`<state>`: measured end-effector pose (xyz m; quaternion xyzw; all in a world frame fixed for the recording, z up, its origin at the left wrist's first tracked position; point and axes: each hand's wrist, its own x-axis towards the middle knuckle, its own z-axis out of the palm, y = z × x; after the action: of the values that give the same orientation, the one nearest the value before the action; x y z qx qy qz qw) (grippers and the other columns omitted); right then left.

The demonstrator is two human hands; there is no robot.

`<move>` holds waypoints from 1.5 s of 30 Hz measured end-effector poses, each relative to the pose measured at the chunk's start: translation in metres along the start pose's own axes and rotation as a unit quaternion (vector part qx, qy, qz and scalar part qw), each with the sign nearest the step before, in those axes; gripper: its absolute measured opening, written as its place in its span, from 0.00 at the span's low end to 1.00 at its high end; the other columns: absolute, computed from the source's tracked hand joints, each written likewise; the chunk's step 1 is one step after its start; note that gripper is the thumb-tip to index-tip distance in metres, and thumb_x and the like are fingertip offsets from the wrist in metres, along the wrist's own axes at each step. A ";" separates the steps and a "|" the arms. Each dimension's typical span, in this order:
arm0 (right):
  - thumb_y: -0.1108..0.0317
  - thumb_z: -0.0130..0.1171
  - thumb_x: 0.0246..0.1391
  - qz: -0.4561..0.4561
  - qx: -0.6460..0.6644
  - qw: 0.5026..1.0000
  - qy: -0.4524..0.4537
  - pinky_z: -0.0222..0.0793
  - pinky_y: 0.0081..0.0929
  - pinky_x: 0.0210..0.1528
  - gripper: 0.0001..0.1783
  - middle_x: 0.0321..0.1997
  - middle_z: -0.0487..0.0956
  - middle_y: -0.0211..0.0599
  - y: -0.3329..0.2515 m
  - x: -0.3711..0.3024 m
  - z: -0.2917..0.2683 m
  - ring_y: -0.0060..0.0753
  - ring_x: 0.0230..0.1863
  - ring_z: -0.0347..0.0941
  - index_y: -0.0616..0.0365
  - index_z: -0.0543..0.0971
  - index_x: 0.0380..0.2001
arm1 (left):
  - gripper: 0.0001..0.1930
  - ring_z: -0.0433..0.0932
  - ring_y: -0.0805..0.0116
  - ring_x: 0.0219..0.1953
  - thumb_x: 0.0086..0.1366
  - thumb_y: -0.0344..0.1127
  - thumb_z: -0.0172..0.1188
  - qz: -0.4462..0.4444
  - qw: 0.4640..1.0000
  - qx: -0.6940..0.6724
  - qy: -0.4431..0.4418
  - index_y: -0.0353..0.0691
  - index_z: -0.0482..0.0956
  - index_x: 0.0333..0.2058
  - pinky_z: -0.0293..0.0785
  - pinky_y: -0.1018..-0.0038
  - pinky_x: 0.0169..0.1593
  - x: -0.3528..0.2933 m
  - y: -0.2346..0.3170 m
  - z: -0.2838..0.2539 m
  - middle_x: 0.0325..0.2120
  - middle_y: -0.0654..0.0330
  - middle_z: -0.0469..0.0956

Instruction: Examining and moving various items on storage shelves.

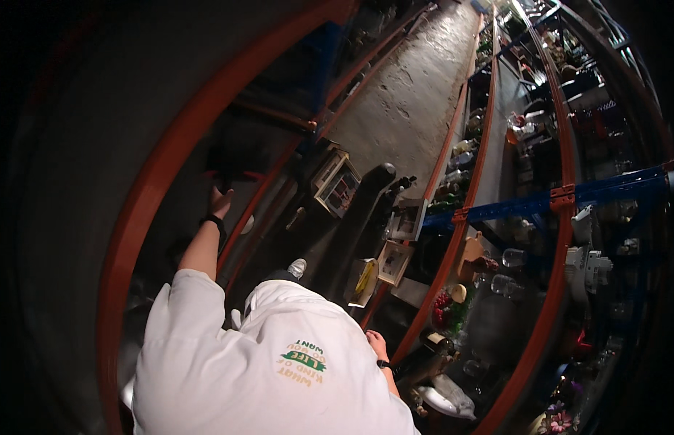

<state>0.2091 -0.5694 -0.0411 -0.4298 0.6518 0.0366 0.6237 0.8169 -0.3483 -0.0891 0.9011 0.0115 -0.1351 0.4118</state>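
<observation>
My left hand point(219, 201), with a dark band at the wrist, reaches into the shelf on the left. It meets a dark object with reddish edges point(235, 174); deep shadow hides most of the fingers, so I cannot make out a grip. Low on the right, beside my white shirt point(279, 355), my right hand point(377, 344) hangs near an orange shelf beam point(417, 326). Its fingers look loosely apart, with nothing seen in them. A dark watch or band circles that wrist too.
Framed pictures point(338, 190) and a smaller frame point(394, 262) stand low along the aisle. Glass jars point(506, 285), a dark bottle point(437, 342), red berries point(443, 308) and a white dish point(446, 401) fill the right shelves. A blue crossbar point(620, 186) joins the orange beams. The concrete floor point(395, 94) stretches ahead.
</observation>
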 end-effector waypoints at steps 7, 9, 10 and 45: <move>0.68 0.48 0.58 0.000 0.003 0.998 -0.056 0.69 0.21 0.25 0.11 0.32 0.77 0.35 0.000 0.029 -0.029 0.24 0.26 0.73 0.58 0.71 0.44 | 0.28 0.71 0.47 0.47 0.53 0.42 0.59 -0.010 0.998 -0.045 0.042 0.31 0.64 0.48 0.66 0.62 0.51 -0.105 -0.073 -0.015 0.44 0.43 0.71; 0.68 0.48 0.58 -0.006 -0.029 0.997 -0.073 0.68 0.21 0.24 0.11 0.31 0.77 0.35 0.004 0.029 -0.038 0.25 0.25 0.73 0.59 0.71 0.43 | 0.20 0.73 0.62 0.31 0.54 0.37 0.59 -0.022 0.997 -0.073 -0.001 0.35 0.67 0.44 0.71 0.68 0.40 -0.153 -0.105 -0.021 0.27 0.56 0.73; 0.69 0.48 0.58 -0.026 -0.086 0.992 -0.084 0.69 0.21 0.24 0.11 0.31 0.77 0.35 0.008 0.028 -0.042 0.25 0.25 0.73 0.59 0.71 0.43 | 0.18 0.72 0.67 0.29 0.54 0.35 0.59 -0.002 0.997 -0.072 0.004 0.36 0.68 0.42 0.70 0.70 0.38 -0.181 -0.121 -0.023 0.25 0.58 0.71; 0.64 0.53 0.58 -0.492 -0.195 0.481 -0.699 0.68 0.29 0.40 0.12 0.33 0.77 0.38 -0.057 -0.467 0.332 0.30 0.35 0.73 0.64 0.74 0.37 | 0.12 0.68 0.79 0.36 0.63 0.32 0.53 0.177 0.818 -0.161 0.524 0.39 0.67 0.44 0.67 0.81 0.40 -0.692 -0.125 -0.540 0.36 0.65 0.70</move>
<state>0.4341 -0.1714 0.3085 -0.6237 -0.3412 0.1384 0.6895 0.2601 0.1996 0.3304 0.7433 0.0878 0.4359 0.4999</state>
